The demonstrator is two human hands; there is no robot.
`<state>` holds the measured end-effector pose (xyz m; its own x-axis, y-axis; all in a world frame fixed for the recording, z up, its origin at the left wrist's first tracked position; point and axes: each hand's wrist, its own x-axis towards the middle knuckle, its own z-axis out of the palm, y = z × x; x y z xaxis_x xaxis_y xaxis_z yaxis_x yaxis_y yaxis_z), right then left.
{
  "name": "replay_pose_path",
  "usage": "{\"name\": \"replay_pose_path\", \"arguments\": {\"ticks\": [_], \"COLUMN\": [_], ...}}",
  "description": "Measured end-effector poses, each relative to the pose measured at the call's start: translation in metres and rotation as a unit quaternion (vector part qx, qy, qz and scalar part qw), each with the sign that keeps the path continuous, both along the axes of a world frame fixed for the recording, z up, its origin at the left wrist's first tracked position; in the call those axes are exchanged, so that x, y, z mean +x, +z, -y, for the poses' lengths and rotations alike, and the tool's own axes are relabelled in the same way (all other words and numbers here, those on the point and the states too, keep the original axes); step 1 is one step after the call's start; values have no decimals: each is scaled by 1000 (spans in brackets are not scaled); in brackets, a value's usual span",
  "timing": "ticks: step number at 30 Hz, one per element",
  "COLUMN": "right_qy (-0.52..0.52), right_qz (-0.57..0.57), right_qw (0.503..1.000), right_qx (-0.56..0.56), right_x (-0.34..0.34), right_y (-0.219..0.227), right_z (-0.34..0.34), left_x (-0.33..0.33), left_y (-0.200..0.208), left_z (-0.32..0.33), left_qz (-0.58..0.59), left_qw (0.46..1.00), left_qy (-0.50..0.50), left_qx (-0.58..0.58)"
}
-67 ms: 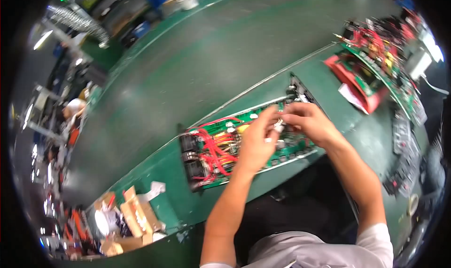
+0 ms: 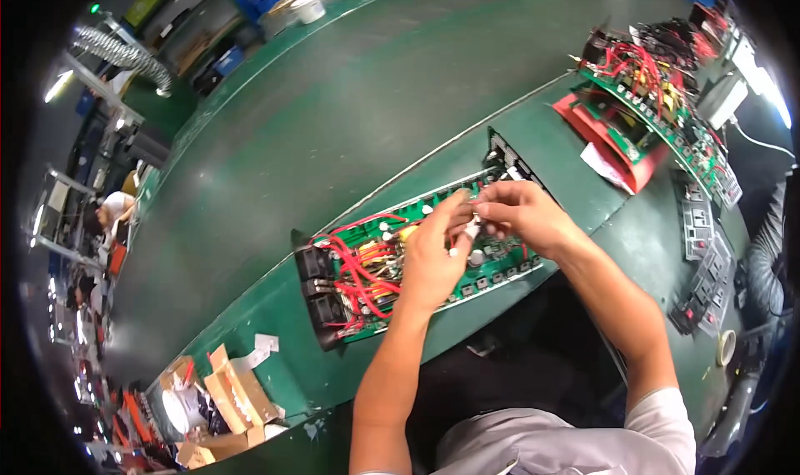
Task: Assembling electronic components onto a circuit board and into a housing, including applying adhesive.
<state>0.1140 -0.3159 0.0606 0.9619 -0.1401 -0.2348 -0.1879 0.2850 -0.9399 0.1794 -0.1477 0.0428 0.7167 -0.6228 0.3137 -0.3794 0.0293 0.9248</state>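
A long green circuit board with red wires, yellow parts and black fans at its left end lies at a slant on the bench before me. Over its right half my two hands come together. My left hand has its fingers curled around a small whitish piece, too small to name. Thumb and fingers of my right hand pinch close beside it, and what sits between those fingertips is hidden. A black end panel stands at the board's far right end.
More wired green boards lie at the back right, by a red tray. Grey panels and a tape roll are at the right. An opened cardboard box stands front left. A person works at the far left.
The whole scene sits a little further left and higher in the picture. My hands keep nearly the same pose over the board.
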Motion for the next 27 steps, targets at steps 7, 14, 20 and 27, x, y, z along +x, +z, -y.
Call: {"name": "replay_pose_path", "arguments": {"ticks": [7, 14, 20, 27], "right_qy": [8, -16, 4, -5], "right_qz": [-10, 10, 51, 15], "right_qw": [1000, 997, 941, 942], "right_qx": [-23, -73, -333, -336], "right_x": [-8, -12, -9, -21], "right_y": [-9, -5, -7, 0], "right_z": [10, 4, -1, 13], "left_x": [-7, -8, -3, -10], "left_y": [-7, -12, -10, -10], "left_z": [7, 11, 3, 18], "left_qz": [-25, -3, 149, 259], "left_qw": [1000, 1000, 986, 956], "left_qy": [4, 8, 73, 106], "left_qx": [6, -16, 27, -85]}}
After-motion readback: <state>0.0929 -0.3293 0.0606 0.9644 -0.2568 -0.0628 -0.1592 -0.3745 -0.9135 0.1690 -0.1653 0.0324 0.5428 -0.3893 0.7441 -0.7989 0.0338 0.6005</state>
